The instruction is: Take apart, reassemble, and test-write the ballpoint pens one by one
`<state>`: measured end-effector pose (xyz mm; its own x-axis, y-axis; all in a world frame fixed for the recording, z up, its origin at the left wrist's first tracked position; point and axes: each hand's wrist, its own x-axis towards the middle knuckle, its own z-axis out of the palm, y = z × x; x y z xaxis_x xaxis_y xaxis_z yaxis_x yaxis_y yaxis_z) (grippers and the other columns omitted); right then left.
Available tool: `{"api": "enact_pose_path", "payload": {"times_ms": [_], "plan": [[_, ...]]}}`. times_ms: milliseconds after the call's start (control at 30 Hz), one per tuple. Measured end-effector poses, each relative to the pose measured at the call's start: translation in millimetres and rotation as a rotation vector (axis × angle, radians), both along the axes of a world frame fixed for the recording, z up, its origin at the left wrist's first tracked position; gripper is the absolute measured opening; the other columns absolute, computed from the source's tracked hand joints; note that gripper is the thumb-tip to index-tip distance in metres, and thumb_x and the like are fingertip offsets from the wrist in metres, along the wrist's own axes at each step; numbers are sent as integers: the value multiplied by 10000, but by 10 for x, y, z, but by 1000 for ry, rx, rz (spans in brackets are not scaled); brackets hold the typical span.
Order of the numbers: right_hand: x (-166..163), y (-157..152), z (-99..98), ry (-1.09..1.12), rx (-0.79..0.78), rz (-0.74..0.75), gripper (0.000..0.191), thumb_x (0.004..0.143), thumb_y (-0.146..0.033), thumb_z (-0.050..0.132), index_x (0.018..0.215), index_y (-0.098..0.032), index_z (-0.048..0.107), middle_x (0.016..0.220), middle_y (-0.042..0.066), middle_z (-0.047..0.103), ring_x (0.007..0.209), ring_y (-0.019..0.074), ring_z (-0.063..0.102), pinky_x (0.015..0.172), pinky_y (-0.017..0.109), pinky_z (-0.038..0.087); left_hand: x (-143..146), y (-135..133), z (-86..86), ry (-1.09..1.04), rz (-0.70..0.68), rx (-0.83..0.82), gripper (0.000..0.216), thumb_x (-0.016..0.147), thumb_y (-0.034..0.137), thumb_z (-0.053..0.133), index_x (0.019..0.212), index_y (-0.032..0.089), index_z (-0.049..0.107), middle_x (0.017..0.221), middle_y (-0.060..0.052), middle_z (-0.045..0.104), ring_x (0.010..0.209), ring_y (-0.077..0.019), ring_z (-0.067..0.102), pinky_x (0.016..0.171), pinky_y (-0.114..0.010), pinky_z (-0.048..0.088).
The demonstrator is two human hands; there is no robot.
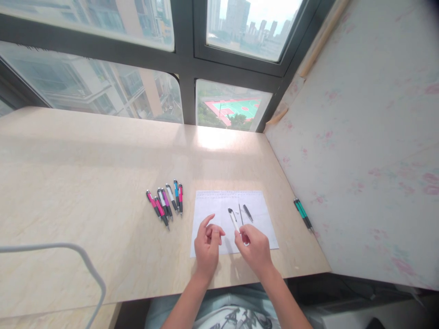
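My right hand (255,249) pinches the white barrel of a pen (233,218) with a black clip, its clip end pointing away from me. My left hand (207,246) is beside it, apart from the pen. Its index finger is raised and the other fingers curl towards the thumb; whatever they may hold is hidden. Both hands are over a sheet of paper (206,205) with lines of writing along its top. On the sheet lie a thin dark refill (240,214) and a black pen grip (248,213). A tiny piece (237,212) near the refill is too small to identify.
Several pens with pink, purple, white and blue barrels (166,201) lie left of the paper. Teal pens (303,214) lie by the flowered wall (360,183). A grey cable (78,251) arches over the near left of the table (85,183). Windows stand behind.
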<state>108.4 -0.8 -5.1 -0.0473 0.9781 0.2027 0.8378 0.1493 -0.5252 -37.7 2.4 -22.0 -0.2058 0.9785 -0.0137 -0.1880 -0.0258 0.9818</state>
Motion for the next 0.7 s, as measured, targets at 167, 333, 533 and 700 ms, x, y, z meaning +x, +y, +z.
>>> {"api": "enact_pose_path", "payload": {"times_ms": [167,333,533,700], "plan": [[-20,221,-29,-178,8,-65,241,902,-294,480,704,-198,579,606,-1,567,546,125,490,545,256,256,-4,6,-18,27,8,-11,276,891,360,568,1102,182,584,697,2,631,530,-104,479,558,-240,438],[-71,333,-87,-234,-16,-107,233,907,-294,483,730,-192,595,634,6,604,554,124,520,537,259,230,-5,17,-22,22,-18,-30,256,900,361,559,1087,188,577,692,12,618,526,-105,474,548,-236,423],[-71,373,-167,-261,-47,-102,215,909,-292,497,748,-197,605,656,8,631,562,128,546,533,262,220,-3,30,-21,8,-14,-72,274,891,384,565,1080,187,589,712,-7,631,539,-118,493,537,-238,421],[-79,381,-116,-316,-117,-68,203,919,-296,518,763,-202,608,684,22,667,577,143,585,531,274,207,2,32,-14,28,-9,-77,269,892,385,560,1071,186,590,720,-11,638,545,-113,497,542,-235,430]]}}
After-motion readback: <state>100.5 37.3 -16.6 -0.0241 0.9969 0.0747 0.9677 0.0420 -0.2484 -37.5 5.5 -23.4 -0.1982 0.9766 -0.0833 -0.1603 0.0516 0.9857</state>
